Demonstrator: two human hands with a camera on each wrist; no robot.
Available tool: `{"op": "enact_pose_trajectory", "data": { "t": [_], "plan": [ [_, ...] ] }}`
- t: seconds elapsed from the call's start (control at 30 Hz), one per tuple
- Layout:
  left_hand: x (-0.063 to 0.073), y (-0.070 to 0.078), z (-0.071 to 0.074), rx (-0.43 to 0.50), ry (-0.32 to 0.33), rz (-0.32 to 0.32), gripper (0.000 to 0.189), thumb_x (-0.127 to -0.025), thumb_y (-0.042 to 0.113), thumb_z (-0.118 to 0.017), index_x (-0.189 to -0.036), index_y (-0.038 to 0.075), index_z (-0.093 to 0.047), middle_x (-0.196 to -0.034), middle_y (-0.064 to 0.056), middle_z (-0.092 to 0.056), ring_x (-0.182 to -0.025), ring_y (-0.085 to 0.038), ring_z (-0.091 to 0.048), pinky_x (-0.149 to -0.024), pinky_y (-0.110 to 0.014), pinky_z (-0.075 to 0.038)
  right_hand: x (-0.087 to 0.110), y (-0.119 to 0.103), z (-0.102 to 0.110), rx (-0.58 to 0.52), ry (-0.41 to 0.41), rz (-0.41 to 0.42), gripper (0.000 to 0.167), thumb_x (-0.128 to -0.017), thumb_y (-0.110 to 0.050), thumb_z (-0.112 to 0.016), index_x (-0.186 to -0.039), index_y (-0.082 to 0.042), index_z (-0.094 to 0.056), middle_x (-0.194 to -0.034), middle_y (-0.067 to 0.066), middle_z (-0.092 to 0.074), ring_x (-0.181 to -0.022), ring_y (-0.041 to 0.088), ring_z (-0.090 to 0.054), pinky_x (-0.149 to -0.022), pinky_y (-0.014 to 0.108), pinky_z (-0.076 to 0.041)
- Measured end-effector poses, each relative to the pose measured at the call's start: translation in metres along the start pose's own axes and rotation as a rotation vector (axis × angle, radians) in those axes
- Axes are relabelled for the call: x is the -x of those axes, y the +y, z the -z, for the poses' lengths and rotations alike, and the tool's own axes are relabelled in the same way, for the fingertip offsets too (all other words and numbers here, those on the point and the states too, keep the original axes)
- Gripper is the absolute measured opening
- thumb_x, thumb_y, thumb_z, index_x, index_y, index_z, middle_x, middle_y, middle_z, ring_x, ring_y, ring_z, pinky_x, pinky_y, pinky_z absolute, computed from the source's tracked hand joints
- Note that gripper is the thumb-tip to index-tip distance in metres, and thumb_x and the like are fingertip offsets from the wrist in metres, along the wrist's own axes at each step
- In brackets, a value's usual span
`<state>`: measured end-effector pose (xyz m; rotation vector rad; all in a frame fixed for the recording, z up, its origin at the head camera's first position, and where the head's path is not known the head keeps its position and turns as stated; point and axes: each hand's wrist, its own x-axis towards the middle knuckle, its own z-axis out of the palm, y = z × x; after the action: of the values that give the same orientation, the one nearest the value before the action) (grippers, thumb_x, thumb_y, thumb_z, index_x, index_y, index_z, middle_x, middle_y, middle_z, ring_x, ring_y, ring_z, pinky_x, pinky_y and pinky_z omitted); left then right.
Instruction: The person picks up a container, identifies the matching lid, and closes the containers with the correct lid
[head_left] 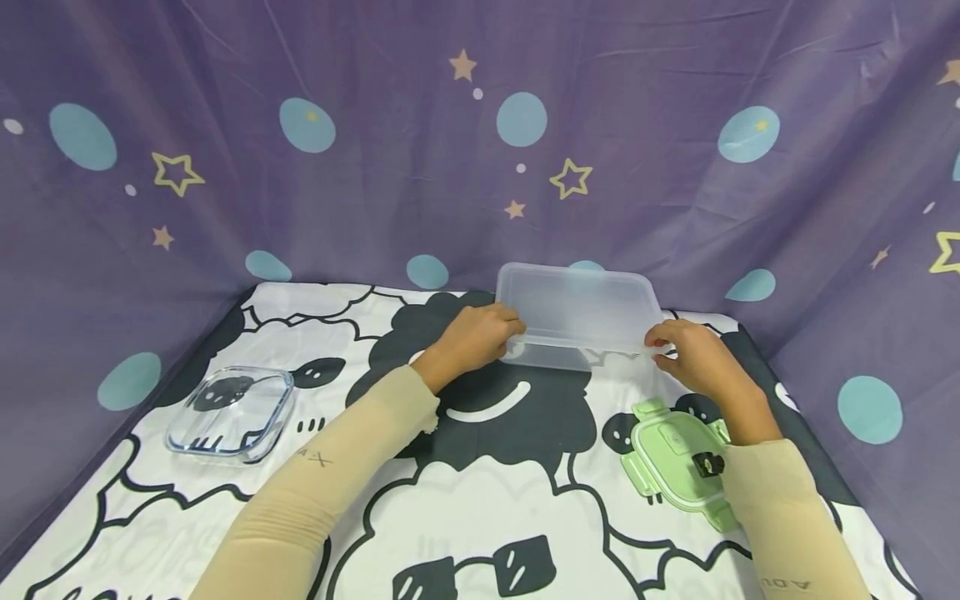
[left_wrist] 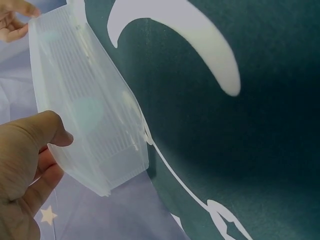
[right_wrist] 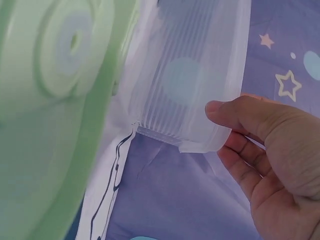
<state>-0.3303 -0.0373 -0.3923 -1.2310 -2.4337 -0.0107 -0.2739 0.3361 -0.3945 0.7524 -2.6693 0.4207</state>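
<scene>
A translucent, rectangular plastic container [head_left: 577, 308] with a ribbed surface stands tilted at the far edge of the table. My left hand [head_left: 480, 333] pinches its near rim at the left corner. At the opposite end, my right hand [head_left: 686, 350] grips the rim between thumb and fingers. In the left wrist view the thumb of the left hand [left_wrist: 25, 165] presses on the container's side [left_wrist: 95, 115], its other fingers behind the wall. The right wrist view has the right hand [right_wrist: 280, 145] at the container's corner [right_wrist: 200, 125], thumb on the near face.
Below my right forearm lies a green lid [head_left: 678, 458] with side clips. A clear glass dish [head_left: 228, 412] sits on the left of the table, which has a sheep-print cloth [head_left: 465, 517]. Behind the table hangs a purple curtain [head_left: 390, 183].
</scene>
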Motion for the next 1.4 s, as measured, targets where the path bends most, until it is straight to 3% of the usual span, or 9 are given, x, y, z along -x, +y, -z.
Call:
{"op": "enact_pose_trajectory", "data": {
  "t": [0.2, 0.4, 0.7, 1.07, 1.4],
  "plan": [
    [-0.003, 0.002, -0.003, 0.011, 0.025, -0.016, 0.038, -0.081, 0.0, -0.076, -0.115, 0.017, -0.076, -0.113, 0.004, -0.072, -0.104, -0.016, -0.066, -0.069, -0.032, -0.058, 0.007, 0.001, 0.0, -0.021, 0.021, -0.028, 0.032, -0.076, 0.012, -0.081, -0.102, -0.005, -0.07, -0.098, 0.011, -0.071, -0.093, 0.034, -0.068, -0.081, 0.052, -0.054],
    [-0.003, 0.001, -0.004, 0.048, 0.031, -0.006, 0.038, -0.083, -0.002, -0.073, -0.117, 0.015, -0.075, -0.116, 0.003, -0.071, -0.107, -0.016, -0.065, -0.07, -0.032, -0.058, 0.007, 0.002, -0.001, -0.025, 0.026, -0.005, 0.034, -0.077, 0.014, -0.079, -0.102, -0.004, -0.067, -0.099, 0.011, -0.069, -0.095, 0.034, -0.067, -0.082, 0.052, -0.054],
    [0.008, 0.0, 0.001, 0.063, -0.011, -0.048, 0.033, -0.089, 0.003, -0.071, -0.122, 0.01, -0.07, -0.118, -0.004, -0.065, -0.108, -0.022, -0.06, -0.078, -0.032, -0.057, 0.003, 0.003, -0.007, -0.012, 0.046, 0.047, 0.037, -0.073, 0.017, -0.08, -0.1, -0.005, -0.066, -0.095, 0.009, -0.067, -0.094, 0.032, -0.065, -0.079, 0.05, -0.053],
    [0.043, -0.007, 0.029, -0.039, -0.022, -0.127, 0.028, -0.092, 0.012, -0.073, -0.12, 0.009, -0.07, -0.111, -0.005, -0.066, -0.094, -0.023, -0.059, -0.082, -0.034, -0.053, 0.005, 0.003, -0.01, -0.003, 0.053, 0.039, 0.038, -0.073, 0.015, -0.08, -0.1, -0.006, -0.065, -0.095, 0.007, -0.066, -0.094, 0.031, -0.064, -0.078, 0.049, -0.053],
    [0.095, -0.026, 0.049, -0.058, -0.019, -0.078, 0.029, -0.088, 0.014, -0.079, -0.116, 0.007, -0.071, -0.107, -0.006, -0.066, -0.092, -0.025, -0.061, -0.076, -0.038, -0.054, 0.001, 0.001, -0.012, -0.017, 0.059, 0.052, 0.036, -0.074, 0.015, -0.079, -0.1, -0.006, -0.066, -0.095, 0.008, -0.067, -0.094, 0.031, -0.064, -0.079, 0.049, -0.053]
  ]
}}
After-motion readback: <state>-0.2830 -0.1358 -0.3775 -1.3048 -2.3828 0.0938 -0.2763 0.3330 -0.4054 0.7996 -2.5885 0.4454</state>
